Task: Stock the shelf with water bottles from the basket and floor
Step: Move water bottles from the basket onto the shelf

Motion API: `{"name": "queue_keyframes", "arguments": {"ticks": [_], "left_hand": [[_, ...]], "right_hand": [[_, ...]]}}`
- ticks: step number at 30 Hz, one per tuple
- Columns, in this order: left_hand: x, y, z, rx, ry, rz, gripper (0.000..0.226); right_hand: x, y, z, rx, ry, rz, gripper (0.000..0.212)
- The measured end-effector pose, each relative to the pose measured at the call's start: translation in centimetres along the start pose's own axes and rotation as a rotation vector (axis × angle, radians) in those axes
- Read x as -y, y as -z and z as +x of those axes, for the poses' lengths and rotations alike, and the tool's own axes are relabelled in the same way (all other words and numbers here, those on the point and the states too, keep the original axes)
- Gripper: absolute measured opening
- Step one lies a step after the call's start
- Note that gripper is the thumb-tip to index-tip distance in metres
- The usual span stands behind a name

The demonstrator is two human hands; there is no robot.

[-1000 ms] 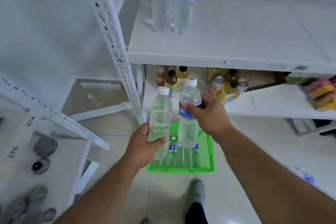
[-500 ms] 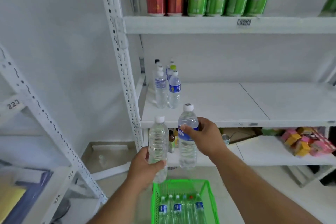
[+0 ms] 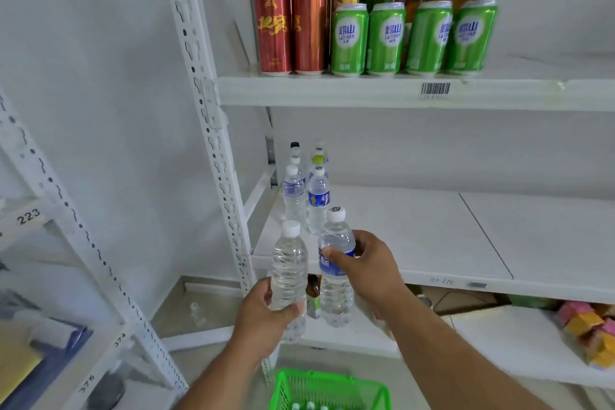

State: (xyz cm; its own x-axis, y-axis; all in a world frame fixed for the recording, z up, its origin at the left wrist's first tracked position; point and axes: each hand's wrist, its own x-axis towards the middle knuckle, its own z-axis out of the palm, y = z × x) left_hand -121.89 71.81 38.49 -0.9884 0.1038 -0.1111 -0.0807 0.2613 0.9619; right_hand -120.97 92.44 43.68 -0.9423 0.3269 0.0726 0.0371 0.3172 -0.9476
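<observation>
Left hand (image 3: 263, 316) gripping plain bottle (image 3: 289, 271) low, right hand (image 3: 369, 268) gripping labelled bottle (image 3: 336, 268) mid-body, both upright before shelf (image 3: 432, 243)

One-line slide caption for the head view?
Left hand and right hand each hold a water bottle before the middle shelf, green basket below.

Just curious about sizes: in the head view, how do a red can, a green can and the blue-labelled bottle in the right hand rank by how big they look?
1. Red can, tallest.
2. Blue-labelled bottle; nearer the camera, so its rank against the red can is unsure.
3. Green can, shortest.
</observation>
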Motion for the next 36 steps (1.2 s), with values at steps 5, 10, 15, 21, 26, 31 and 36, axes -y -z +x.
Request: {"name": "queue_keyframes", "arguments": {"ticks": [5,10,15,21,26,31,36], "left_hand": [[-0.8,-1.6,0.6,-0.054,0.008,0.004,0.045],[-1.6,-2.1,2.4,-0.076,-0.008,0.040,0.038],[-1.8,-1.8,5.4,-0.055,-0.026,0.082,0.037],[-1.5,-0.9,10.7,-0.027,-0.024,0.095,0.036],[-0.8,0.1,15.7,0.014,-0.035,0.098,0.040],[-0.7,0.4,19.4,0.053,-0.021,0.091,0.042],[-0.6,-0.3,22.4,0.049,0.017,0.073,0.044]], "right_hand": [[-0.1,1.1,1.5,0.064,0.023,0.026,0.033],[-0.5,1.2,3.4,0.060,0.017,0.038,0.036],[-0.5,0.4,5.8,0.034,0.012,0.045,0.031],[-0.7,-1.8,9.5,-0.007,-0.018,0.036,0.027],[-0.7,-4.1,12.2,-0.062,-0.045,0.031,0.024],[-0.9,-5.4,13.9,-0.140,-0.073,0.003,0.027],[-1.8,-5.9,16.0,-0.146,-0.121,0.017,0.028]]}}
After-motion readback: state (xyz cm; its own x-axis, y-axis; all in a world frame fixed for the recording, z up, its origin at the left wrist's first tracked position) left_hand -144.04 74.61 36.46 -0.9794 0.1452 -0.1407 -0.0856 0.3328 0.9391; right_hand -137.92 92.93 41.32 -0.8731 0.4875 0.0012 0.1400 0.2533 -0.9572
